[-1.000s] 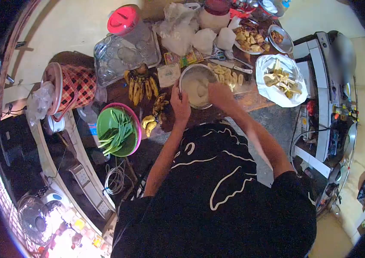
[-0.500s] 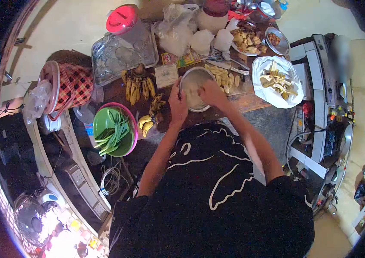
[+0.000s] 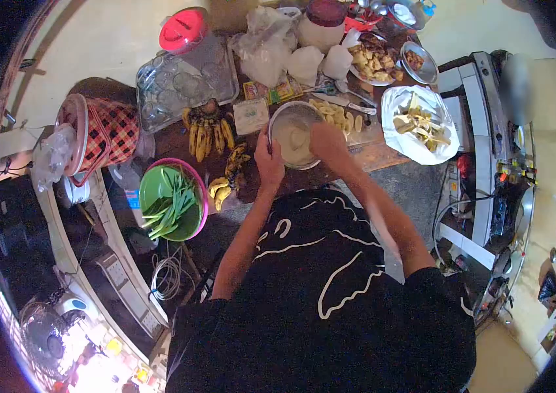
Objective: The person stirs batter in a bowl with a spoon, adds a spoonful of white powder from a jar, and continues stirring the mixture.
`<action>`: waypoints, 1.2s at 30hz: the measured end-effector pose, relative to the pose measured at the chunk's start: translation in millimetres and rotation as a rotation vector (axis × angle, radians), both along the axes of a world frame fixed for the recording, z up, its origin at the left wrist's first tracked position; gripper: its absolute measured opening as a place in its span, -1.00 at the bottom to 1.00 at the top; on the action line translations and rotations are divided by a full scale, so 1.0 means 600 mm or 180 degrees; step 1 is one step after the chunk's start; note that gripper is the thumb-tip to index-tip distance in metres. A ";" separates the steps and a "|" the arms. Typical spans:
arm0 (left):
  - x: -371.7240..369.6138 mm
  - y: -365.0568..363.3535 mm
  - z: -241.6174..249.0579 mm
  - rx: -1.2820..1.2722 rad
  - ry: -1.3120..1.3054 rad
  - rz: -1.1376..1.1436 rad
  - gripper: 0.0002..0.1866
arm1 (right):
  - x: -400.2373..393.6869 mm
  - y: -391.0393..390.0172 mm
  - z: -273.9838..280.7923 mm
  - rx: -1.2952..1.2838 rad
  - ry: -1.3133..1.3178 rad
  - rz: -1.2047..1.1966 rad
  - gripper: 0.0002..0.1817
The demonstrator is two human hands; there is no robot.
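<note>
A metal bowl (image 3: 286,106) of pale, wet batter (image 3: 293,130) stands at the table's near edge. My left hand (image 3: 269,162) is closed on the bowl's left rim. Over the bowl's right side, my right hand (image 3: 329,147) has its fingers curled together; what they hold, if anything, is hidden. Sliced bananas (image 3: 335,119) lie just beyond my right hand, with a knife (image 3: 350,103) behind them. A small whitish block-like pack (image 3: 251,116) sits left of the bowl.
Banana bunches (image 3: 210,136) lie on the left, near a green basin (image 3: 154,185) with long green leaves. A tray of glassware (image 3: 186,85), plastic bags (image 3: 265,56) and a plate of fried food (image 3: 376,62) stand farther back. Peels fill a white-lined dish (image 3: 392,108) at right.
My right hand has shifted slightly over the bowl's right side, and a rounded shape now shows in the batter. My left hand keeps its hold on the rim.
</note>
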State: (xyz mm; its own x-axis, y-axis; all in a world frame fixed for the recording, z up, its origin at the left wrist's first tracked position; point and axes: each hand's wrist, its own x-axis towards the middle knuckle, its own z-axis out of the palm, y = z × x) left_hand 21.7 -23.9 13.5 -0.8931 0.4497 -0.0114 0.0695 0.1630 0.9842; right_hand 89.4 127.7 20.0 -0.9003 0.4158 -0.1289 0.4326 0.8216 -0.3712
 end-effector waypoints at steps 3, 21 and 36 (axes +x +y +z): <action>-0.004 -0.003 -0.006 -0.0010 0.0454 0.0055 -0.58 | 0.015 -0.003 0.010 -0.0254 0.0073 0.0316 -0.78; 0.005 -0.022 -0.015 0.0124 0.0058 0.0160 -0.52 | -0.011 -0.004 0.034 -0.0075 -0.0430 0.0243 -0.79; 0.006 -0.018 -0.011 -0.0263 0.0508 0.0190 -0.56 | 0.011 -0.005 -0.013 -0.0251 -0.0279 0.0788 -0.79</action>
State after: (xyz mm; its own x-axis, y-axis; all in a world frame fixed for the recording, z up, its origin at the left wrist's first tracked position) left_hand 25.2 -34.7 6.8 -0.9117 0.3992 0.0977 0.2113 0.2514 0.9445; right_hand 95.9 124.5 12.2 -0.9572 0.1700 -0.2342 0.2555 0.8764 -0.4082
